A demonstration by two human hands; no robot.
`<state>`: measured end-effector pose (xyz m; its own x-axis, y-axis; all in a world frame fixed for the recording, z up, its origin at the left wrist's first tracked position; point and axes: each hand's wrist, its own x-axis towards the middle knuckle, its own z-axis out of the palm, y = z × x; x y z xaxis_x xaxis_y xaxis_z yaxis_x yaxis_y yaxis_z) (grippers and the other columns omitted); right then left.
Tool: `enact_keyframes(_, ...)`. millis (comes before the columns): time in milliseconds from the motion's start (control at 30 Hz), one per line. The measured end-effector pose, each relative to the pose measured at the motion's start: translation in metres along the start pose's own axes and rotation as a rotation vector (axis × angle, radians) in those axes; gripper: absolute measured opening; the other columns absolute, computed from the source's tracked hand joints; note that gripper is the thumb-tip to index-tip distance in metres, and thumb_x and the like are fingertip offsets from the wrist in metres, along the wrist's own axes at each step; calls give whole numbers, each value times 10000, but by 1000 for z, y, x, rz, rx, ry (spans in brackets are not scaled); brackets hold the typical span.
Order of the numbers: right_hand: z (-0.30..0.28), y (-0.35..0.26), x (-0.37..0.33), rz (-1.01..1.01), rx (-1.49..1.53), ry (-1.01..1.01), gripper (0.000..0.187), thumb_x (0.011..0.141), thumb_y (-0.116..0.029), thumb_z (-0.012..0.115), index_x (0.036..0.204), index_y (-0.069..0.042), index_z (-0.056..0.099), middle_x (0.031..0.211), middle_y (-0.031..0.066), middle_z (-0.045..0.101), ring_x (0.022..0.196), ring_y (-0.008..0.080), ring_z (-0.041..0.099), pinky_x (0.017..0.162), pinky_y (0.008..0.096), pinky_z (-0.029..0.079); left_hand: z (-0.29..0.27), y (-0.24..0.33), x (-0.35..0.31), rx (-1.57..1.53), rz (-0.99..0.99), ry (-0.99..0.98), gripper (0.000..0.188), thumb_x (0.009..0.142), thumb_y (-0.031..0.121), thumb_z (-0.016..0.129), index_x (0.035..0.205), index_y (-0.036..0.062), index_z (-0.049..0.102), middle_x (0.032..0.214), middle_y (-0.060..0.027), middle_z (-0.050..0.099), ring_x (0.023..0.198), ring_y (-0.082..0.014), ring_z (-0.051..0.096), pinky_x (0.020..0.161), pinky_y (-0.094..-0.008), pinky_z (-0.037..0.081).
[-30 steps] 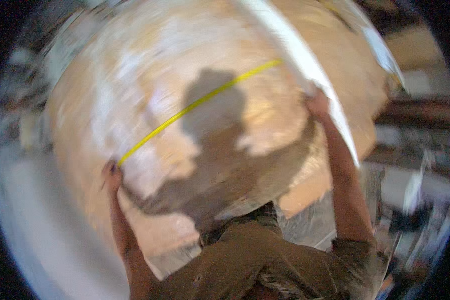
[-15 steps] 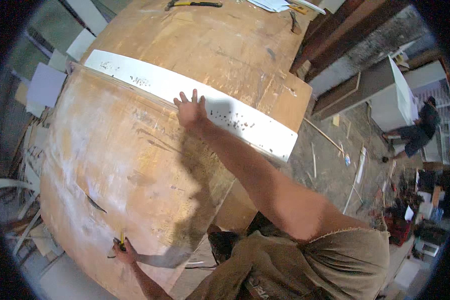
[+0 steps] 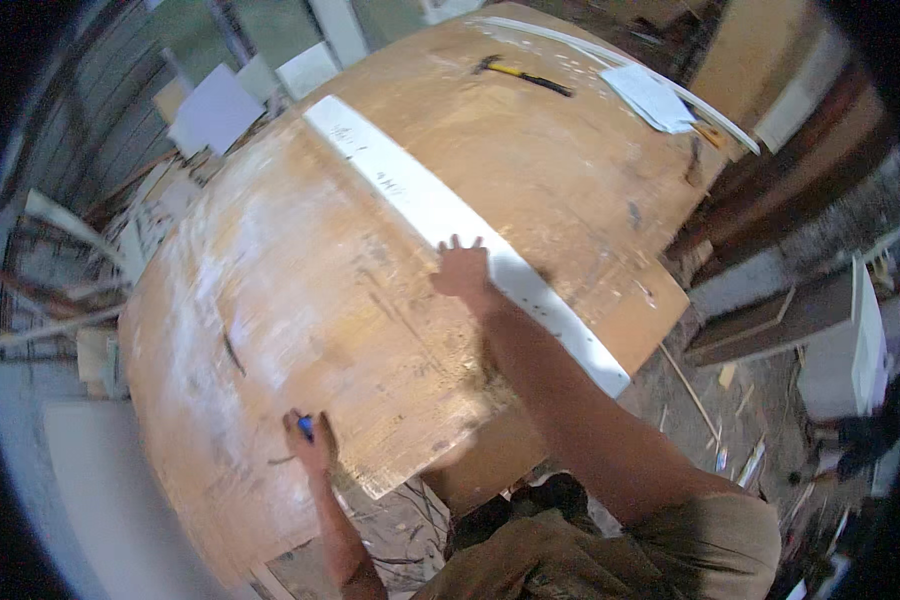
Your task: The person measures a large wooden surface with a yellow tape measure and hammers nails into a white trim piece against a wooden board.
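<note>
A long white board [image 3: 410, 190] lies slantwise across the wooden worktable [image 3: 300, 270], with dark specks scattered on its face. My right hand [image 3: 463, 270] rests around the middle of the board, at its near edge, fingers spread over the white surface and nothing visible in them. Lower left, over the tabletop, my left hand [image 3: 310, 445] is closed around a small tape measure [image 3: 306, 428]; a blue patch of it shows between the fingers, and the rest is hidden.
Toward the far side of the table are a hammer [image 3: 525, 76] with a yellow and black handle, papers [image 3: 647, 98] and a long white strip [image 3: 610, 58]. Offcuts and a stick [image 3: 692, 395] litter the floor at right. White panels [image 3: 216, 110] stand beyond the left edge.
The view has swung, so the table and board appear turned clockwise. My right hand stays on the board. My left hand keeps its hold on the tape measure, whose yellow strip no longer shows.
</note>
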<state>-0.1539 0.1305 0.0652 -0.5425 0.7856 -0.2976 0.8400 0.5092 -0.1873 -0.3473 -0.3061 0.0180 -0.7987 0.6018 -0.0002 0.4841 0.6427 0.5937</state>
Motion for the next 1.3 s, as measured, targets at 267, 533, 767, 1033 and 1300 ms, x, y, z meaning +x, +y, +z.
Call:
enact_keyframes(267, -21, 3, 21, -119, -6, -82, 674, 807, -606, 626, 1225, -78, 652, 1274, 146, 632, 1133, 310, 633, 994, 516, 433, 113, 174, 19, -217, 250, 35, 738, 841, 365, 726, 1360, -86, 460, 1346, -348, 487, 1246, -467, 491, 1051, -503, 400)
enact_keyframes(533, -44, 17, 47, -183, 37, -174, 665, 792, -656, 628, 1149, -103, 721, 1142, 114, 705, 1069, 306, 668, 840, 527, 518, 248, 310, 51, -229, 176, -255, 608, 824, 240, 733, 1284, -85, 503, 1217, -318, 580, 1126, -411, 597, 902, -447, 494)
enact_keyframes(767, -66, 36, 62, -371, -112, -301, 557, 791, -526, 634, 997, -22, 751, 1002, 178, 730, 947, 328, 704, 820, 452, 543, 282, 299, 124, -405, 189, -43, 587, 794, 271, 751, 1232, -58, 538, 1045, -232, 683, 978, -341, 675, 812, -395, 525)
enact_keyframes(1033, -76, 81, 135, -734, 177, -406, 537, 856, -502, 590, 1008, -11, 743, 1010, 197, 723, 948, 344, 696, 874, 453, 531, 280, 330, 150, -77, -216, 231, 592, 800, 275, 758, 1260, -36, 552, 1075, -231, 687, 1008, -324, 669, 863, -401, 518)
enact_keyframes(1300, -83, 266, 362, -774, 456, 30, 321, 912, -347, 596, 1003, -56, 695, 974, 185, 701, 954, 325, 660, 898, 452, 502, 251, 390, 144, -64, -473, 87, 642, 867, 252, 701, 1369, -53, 443, 1204, -276, 588, 1120, -413, 597, 937, -478, 485)
